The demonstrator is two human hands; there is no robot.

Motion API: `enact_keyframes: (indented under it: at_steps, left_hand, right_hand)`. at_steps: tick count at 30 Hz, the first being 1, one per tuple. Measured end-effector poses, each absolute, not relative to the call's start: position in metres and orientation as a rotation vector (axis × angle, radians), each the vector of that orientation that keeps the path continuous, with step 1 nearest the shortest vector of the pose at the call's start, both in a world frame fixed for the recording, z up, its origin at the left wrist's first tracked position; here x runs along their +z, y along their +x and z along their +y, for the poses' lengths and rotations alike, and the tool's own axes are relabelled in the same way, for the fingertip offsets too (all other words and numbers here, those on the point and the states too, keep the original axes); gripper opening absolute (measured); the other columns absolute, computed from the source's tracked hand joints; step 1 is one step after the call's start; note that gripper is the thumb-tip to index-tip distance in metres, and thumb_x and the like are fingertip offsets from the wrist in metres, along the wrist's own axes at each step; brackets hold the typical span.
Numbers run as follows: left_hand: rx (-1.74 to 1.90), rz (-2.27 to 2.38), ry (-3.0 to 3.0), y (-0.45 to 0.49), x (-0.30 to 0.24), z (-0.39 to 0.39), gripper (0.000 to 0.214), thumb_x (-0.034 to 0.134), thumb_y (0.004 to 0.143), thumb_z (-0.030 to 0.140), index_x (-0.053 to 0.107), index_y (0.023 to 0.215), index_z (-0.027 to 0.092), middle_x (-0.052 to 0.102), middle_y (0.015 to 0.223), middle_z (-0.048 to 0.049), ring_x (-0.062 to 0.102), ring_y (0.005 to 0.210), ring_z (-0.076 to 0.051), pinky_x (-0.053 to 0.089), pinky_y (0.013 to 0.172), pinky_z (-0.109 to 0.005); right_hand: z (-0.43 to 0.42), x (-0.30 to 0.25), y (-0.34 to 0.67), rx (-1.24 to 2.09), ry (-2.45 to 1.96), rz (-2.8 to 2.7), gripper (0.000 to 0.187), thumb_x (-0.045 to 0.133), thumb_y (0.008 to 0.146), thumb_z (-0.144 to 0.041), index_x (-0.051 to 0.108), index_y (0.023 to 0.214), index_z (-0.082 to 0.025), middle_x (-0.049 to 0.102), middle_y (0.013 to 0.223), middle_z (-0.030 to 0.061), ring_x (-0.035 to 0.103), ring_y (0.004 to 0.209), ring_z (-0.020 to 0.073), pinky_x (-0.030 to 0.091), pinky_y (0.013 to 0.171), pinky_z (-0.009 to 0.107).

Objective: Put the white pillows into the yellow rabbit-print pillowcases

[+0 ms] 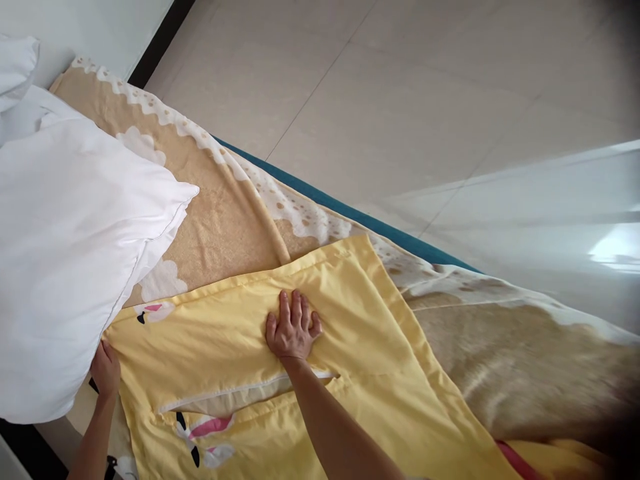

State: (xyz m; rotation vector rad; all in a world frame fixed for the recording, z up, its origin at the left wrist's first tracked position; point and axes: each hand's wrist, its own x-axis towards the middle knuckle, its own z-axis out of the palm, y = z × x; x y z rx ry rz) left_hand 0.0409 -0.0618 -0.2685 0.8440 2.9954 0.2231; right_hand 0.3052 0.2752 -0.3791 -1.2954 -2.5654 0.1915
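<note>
A yellow pillowcase [370, 320] with pink, white and black print lies spread out on the bed. Across its middle a slit with a white edge [225, 395] gapes a little. My right hand [293, 330] presses flat on the cloth just above that slit, fingers stretched out. At the pillowcase's left edge, beside a white pillow [75, 267], my left hand [106, 370] is closed on the corner of the cloth. Some of its fingertips are hidden.
A tan and white blanket [215, 220] covers the bed under the pillowcase. A teal bed edge [350, 213] shows beyond it, with the tiled floor [400, 100] past that. More white bedding [17, 67] lies at the far left by the wall.
</note>
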Motion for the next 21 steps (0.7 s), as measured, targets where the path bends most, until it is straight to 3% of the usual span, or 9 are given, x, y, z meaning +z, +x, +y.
enact_keyframes:
  at_steps: [2, 5, 7, 11, 21]
  left_hand:
    - [0.303, 3.093, 0.796, 0.063, -0.274, -0.046, 0.058, 0.026, 0.099, 0.029, 0.022, 0.154, 0.014, 0.037, 0.152, -0.0257, 0.035, 0.143, -0.041, 0.037, 0.11, -0.065]
    - [0.399, 2.98, 0.929, 0.099, -0.292, 0.0, 0.058, 0.03, 0.099, 0.029, 0.021, 0.155, 0.018, 0.045, 0.15, -0.0194, 0.04, 0.143, -0.028, 0.044, 0.111, -0.049]
    - [0.39, 2.808, 1.06, 0.112, -0.307, 0.033, 0.057, 0.034, 0.099, 0.03, 0.029, 0.154, 0.019, 0.046, 0.151, -0.0148, 0.039, 0.144, -0.024, 0.037, 0.117, -0.044]
    - [0.241, 2.721, 1.139, 0.109, -0.327, 0.063, 0.055, 0.04, 0.098, 0.034, 0.039, 0.151, 0.019, 0.04, 0.154, -0.0156, 0.035, 0.146, -0.029, 0.012, 0.123, -0.052]
    - [0.247, 2.943, 0.928, 0.103, -0.344, 0.046, 0.059, 0.036, 0.098, 0.039, 0.036, 0.152, 0.018, 0.037, 0.155, -0.0196, 0.031, 0.147, -0.034, 0.011, 0.116, -0.06]
  right_hand:
    - [0.276, -0.378, 0.304, 0.15, -1.274, -2.565, 0.064, 0.04, 0.094, -0.036, 0.029, 0.154, -0.015, 0.047, 0.147, 0.0204, 0.046, 0.134, 0.0312, 0.025, 0.11, 0.049]
    - [0.276, -0.379, 0.305, 0.161, -1.284, -2.568, 0.064, 0.04, 0.095, -0.036, 0.028, 0.155, -0.016, 0.047, 0.148, 0.0204, 0.045, 0.135, 0.0317, 0.025, 0.11, 0.05]
    - [0.275, -0.38, 0.307, 0.199, -1.304, -2.578, 0.065, 0.04, 0.094, -0.035, 0.028, 0.155, -0.016, 0.046, 0.148, 0.0206, 0.044, 0.135, 0.033, 0.024, 0.11, 0.052]
    - [0.273, -0.381, 0.309, 0.265, -1.337, -2.581, 0.066, 0.04, 0.093, -0.035, 0.028, 0.155, -0.017, 0.043, 0.15, 0.0206, 0.042, 0.137, 0.0347, 0.023, 0.11, 0.055]
    - [0.272, -0.377, 0.309, 0.238, -1.308, -2.583, 0.064, 0.039, 0.094, -0.034, 0.028, 0.155, -0.016, 0.043, 0.15, 0.0207, 0.04, 0.138, 0.0337, 0.026, 0.109, 0.054]
